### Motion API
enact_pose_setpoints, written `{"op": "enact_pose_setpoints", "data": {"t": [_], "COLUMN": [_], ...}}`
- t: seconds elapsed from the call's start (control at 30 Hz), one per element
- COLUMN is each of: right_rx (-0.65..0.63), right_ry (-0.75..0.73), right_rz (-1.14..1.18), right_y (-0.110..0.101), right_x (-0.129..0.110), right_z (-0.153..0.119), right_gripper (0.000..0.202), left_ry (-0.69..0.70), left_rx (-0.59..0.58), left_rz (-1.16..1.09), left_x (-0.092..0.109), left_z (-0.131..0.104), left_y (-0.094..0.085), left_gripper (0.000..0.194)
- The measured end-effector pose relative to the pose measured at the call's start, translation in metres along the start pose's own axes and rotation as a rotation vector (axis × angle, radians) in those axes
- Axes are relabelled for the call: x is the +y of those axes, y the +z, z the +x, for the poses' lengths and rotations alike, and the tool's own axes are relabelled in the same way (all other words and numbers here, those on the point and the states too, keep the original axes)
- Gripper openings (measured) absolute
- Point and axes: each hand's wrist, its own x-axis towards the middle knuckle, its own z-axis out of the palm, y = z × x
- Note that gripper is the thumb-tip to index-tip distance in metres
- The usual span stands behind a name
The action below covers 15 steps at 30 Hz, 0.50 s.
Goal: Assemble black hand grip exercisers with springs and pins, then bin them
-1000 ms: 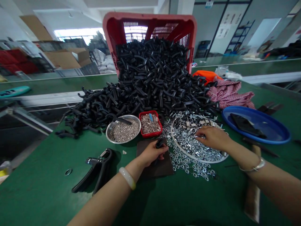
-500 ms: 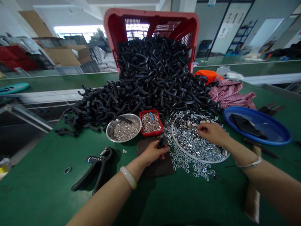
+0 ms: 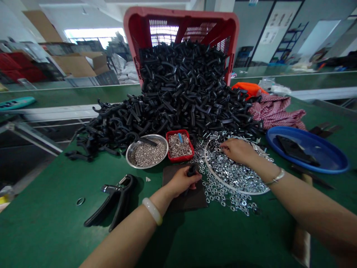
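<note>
My left hand [image 3: 182, 182] is closed around a black plastic handle [image 3: 192, 170], held upright over a dark square pad [image 3: 174, 203]. My right hand [image 3: 237, 149] reaches over a round white-rimmed tray [image 3: 220, 181] heaped with shiny metal nuts [image 3: 237, 175]. Its fingertips are pinched at the tray's far left side, close to some coiled springs; anything between them is too small to make out. Left of the pad lies a black hand grip [image 3: 119, 201] with a spring across its top. A steel bowl [image 3: 128, 158] of tiny metal parts and a red box [image 3: 178, 160] of pins stand beyond the pad.
Black handles [image 3: 178, 100] spill from a tipped red crate [image 3: 181, 15] across the back. At right are a blue tray [image 3: 334, 156] with a black item, a hammer [image 3: 302, 238] and checked cloth [image 3: 279, 113]. A metal ring [image 3: 80, 201] lies at far left.
My right hand has moved left across the tray of nuts, from its right part to its far left side. The left hand keeps its hold on the handle in the same place.
</note>
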Motion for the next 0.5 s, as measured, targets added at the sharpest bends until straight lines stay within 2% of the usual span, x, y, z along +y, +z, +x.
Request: {"op": "enact_pose_setpoints", "data": {"t": [0.13, 0.3, 0.37, 0.43, 0.5], "right_rx": [-0.098, -0.082, -0.015, 0.025, -0.045], "right_ry": [-0.102, -0.128, -0.039, 0.130, 0.254], "right_rz": [-0.047, 0.051, 0.279, 0.647, 0.991], "right_y": [0.002, 0.012, 0.016, 0.017, 0.013], "right_x": [-0.001, 0.013, 0.023, 0.030, 0.033], "right_z": [0.021, 0.035, 0.035, 0.030, 0.021], "right_gripper": [0.022, 0.019, 0.025, 0.030, 0.032], "left_ry": [0.006, 0.002, 0.005, 0.016, 0.019], "left_rx": [-0.003, -0.001, -0.012, -0.026, -0.030], "left_rz": [0.004, -0.003, -0.001, -0.004, -0.012], "left_x": [-0.001, -0.004, -0.005, -0.005, -0.005], "left_z": [0.000, 0.000, 0.001, 0.002, 0.003], "left_y": [-0.001, -0.003, -0.004, -0.004, -0.004], "left_gripper": [0.029, 0.031, 0.031, 0.031, 0.030]}}
